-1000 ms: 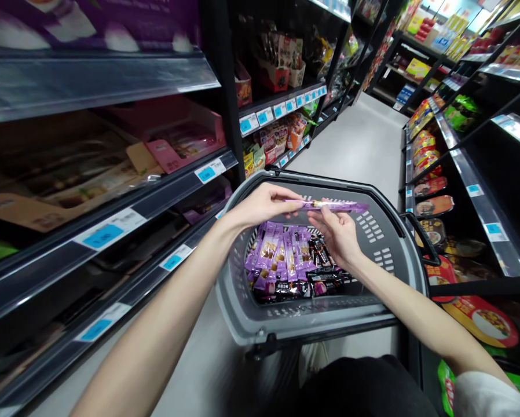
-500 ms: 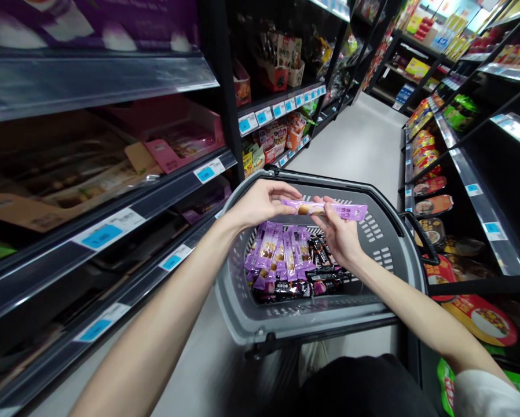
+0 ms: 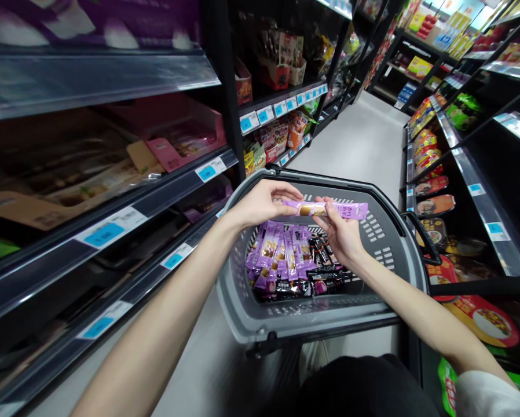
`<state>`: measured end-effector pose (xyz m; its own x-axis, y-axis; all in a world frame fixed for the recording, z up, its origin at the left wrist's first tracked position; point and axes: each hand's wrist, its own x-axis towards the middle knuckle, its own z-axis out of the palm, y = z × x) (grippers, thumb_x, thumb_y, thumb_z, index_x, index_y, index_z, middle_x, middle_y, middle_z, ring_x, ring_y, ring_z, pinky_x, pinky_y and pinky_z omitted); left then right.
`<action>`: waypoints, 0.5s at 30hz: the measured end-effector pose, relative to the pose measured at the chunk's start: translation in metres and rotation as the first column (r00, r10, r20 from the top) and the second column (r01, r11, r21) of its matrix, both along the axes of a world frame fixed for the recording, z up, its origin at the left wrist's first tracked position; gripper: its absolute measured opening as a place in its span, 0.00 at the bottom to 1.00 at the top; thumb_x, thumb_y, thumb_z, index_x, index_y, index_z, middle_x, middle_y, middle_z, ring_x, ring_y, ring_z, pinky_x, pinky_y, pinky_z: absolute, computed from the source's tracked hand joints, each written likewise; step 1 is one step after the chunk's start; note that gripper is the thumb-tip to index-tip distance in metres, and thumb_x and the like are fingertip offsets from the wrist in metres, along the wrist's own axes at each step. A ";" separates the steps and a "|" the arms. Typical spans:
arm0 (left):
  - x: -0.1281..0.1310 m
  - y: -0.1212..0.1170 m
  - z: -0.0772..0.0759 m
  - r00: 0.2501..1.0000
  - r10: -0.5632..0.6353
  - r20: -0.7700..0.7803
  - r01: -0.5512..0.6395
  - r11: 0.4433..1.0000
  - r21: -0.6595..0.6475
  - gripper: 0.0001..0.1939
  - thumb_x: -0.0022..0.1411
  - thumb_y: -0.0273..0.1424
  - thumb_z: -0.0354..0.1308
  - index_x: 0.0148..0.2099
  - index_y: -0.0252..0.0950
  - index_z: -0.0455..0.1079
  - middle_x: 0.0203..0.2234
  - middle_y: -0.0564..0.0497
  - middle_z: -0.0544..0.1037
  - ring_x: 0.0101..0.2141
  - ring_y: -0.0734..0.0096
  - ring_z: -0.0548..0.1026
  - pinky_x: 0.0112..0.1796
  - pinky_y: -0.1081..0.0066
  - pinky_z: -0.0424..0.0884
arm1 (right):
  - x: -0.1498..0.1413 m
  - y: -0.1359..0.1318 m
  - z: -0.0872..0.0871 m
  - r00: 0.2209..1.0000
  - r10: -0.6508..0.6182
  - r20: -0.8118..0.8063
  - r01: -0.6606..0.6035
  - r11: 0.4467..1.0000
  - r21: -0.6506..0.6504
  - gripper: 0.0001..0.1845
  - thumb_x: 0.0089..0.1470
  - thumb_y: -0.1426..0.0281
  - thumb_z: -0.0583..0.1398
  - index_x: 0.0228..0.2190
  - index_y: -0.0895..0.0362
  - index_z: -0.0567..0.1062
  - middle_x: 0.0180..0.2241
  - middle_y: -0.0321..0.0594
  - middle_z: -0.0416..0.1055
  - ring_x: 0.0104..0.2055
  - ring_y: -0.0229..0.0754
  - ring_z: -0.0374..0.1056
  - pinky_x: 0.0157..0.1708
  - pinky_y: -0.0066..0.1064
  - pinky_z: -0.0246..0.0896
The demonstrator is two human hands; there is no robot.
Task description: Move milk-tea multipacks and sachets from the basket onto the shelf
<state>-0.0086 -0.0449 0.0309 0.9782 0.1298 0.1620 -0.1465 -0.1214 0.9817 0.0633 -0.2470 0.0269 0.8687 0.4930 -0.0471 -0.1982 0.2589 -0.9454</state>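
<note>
Both hands hold one long purple snack bar (image 3: pixel 329 209) level above a grey shopping basket (image 3: pixel 373 315). My left hand (image 3: pixel 262 202) pinches its left end with fingers closed. My right hand (image 3: pixel 341 233) grips it from below near the middle. The printed face of the wrapper points toward me. Inside the basket lie several more purple bars (image 3: pixel 279 252) standing side by side, with dark wrapped snack packets (image 3: pixel 325 278) to their right and front.
Dark store shelves (image 3: pixel 112 220) with blue price tags run along the left, holding cartons and snack packs. Another shelf row (image 3: pixel 468 174) with bowls and red packs lines the right. A pale aisle floor (image 3: pixel 364 139) stretches ahead beyond the basket.
The bar has been turned in my hands from edge-on to showing its printed face. Both hands stayed above the basket, barely shifting.
</note>
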 end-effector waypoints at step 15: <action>-0.002 -0.018 0.010 0.981 0.018 0.195 -0.177 0.507 0.843 0.16 0.67 0.29 0.60 0.55 0.35 0.75 0.54 0.42 0.78 0.55 0.54 0.72 0.56 0.54 0.66 | -0.001 -0.003 0.001 1.000 0.022 -0.013 -0.023 1.000 -0.006 0.18 0.49 0.64 0.74 0.41 0.54 0.81 0.50 0.43 0.80 0.60 0.50 0.72 0.64 0.45 0.67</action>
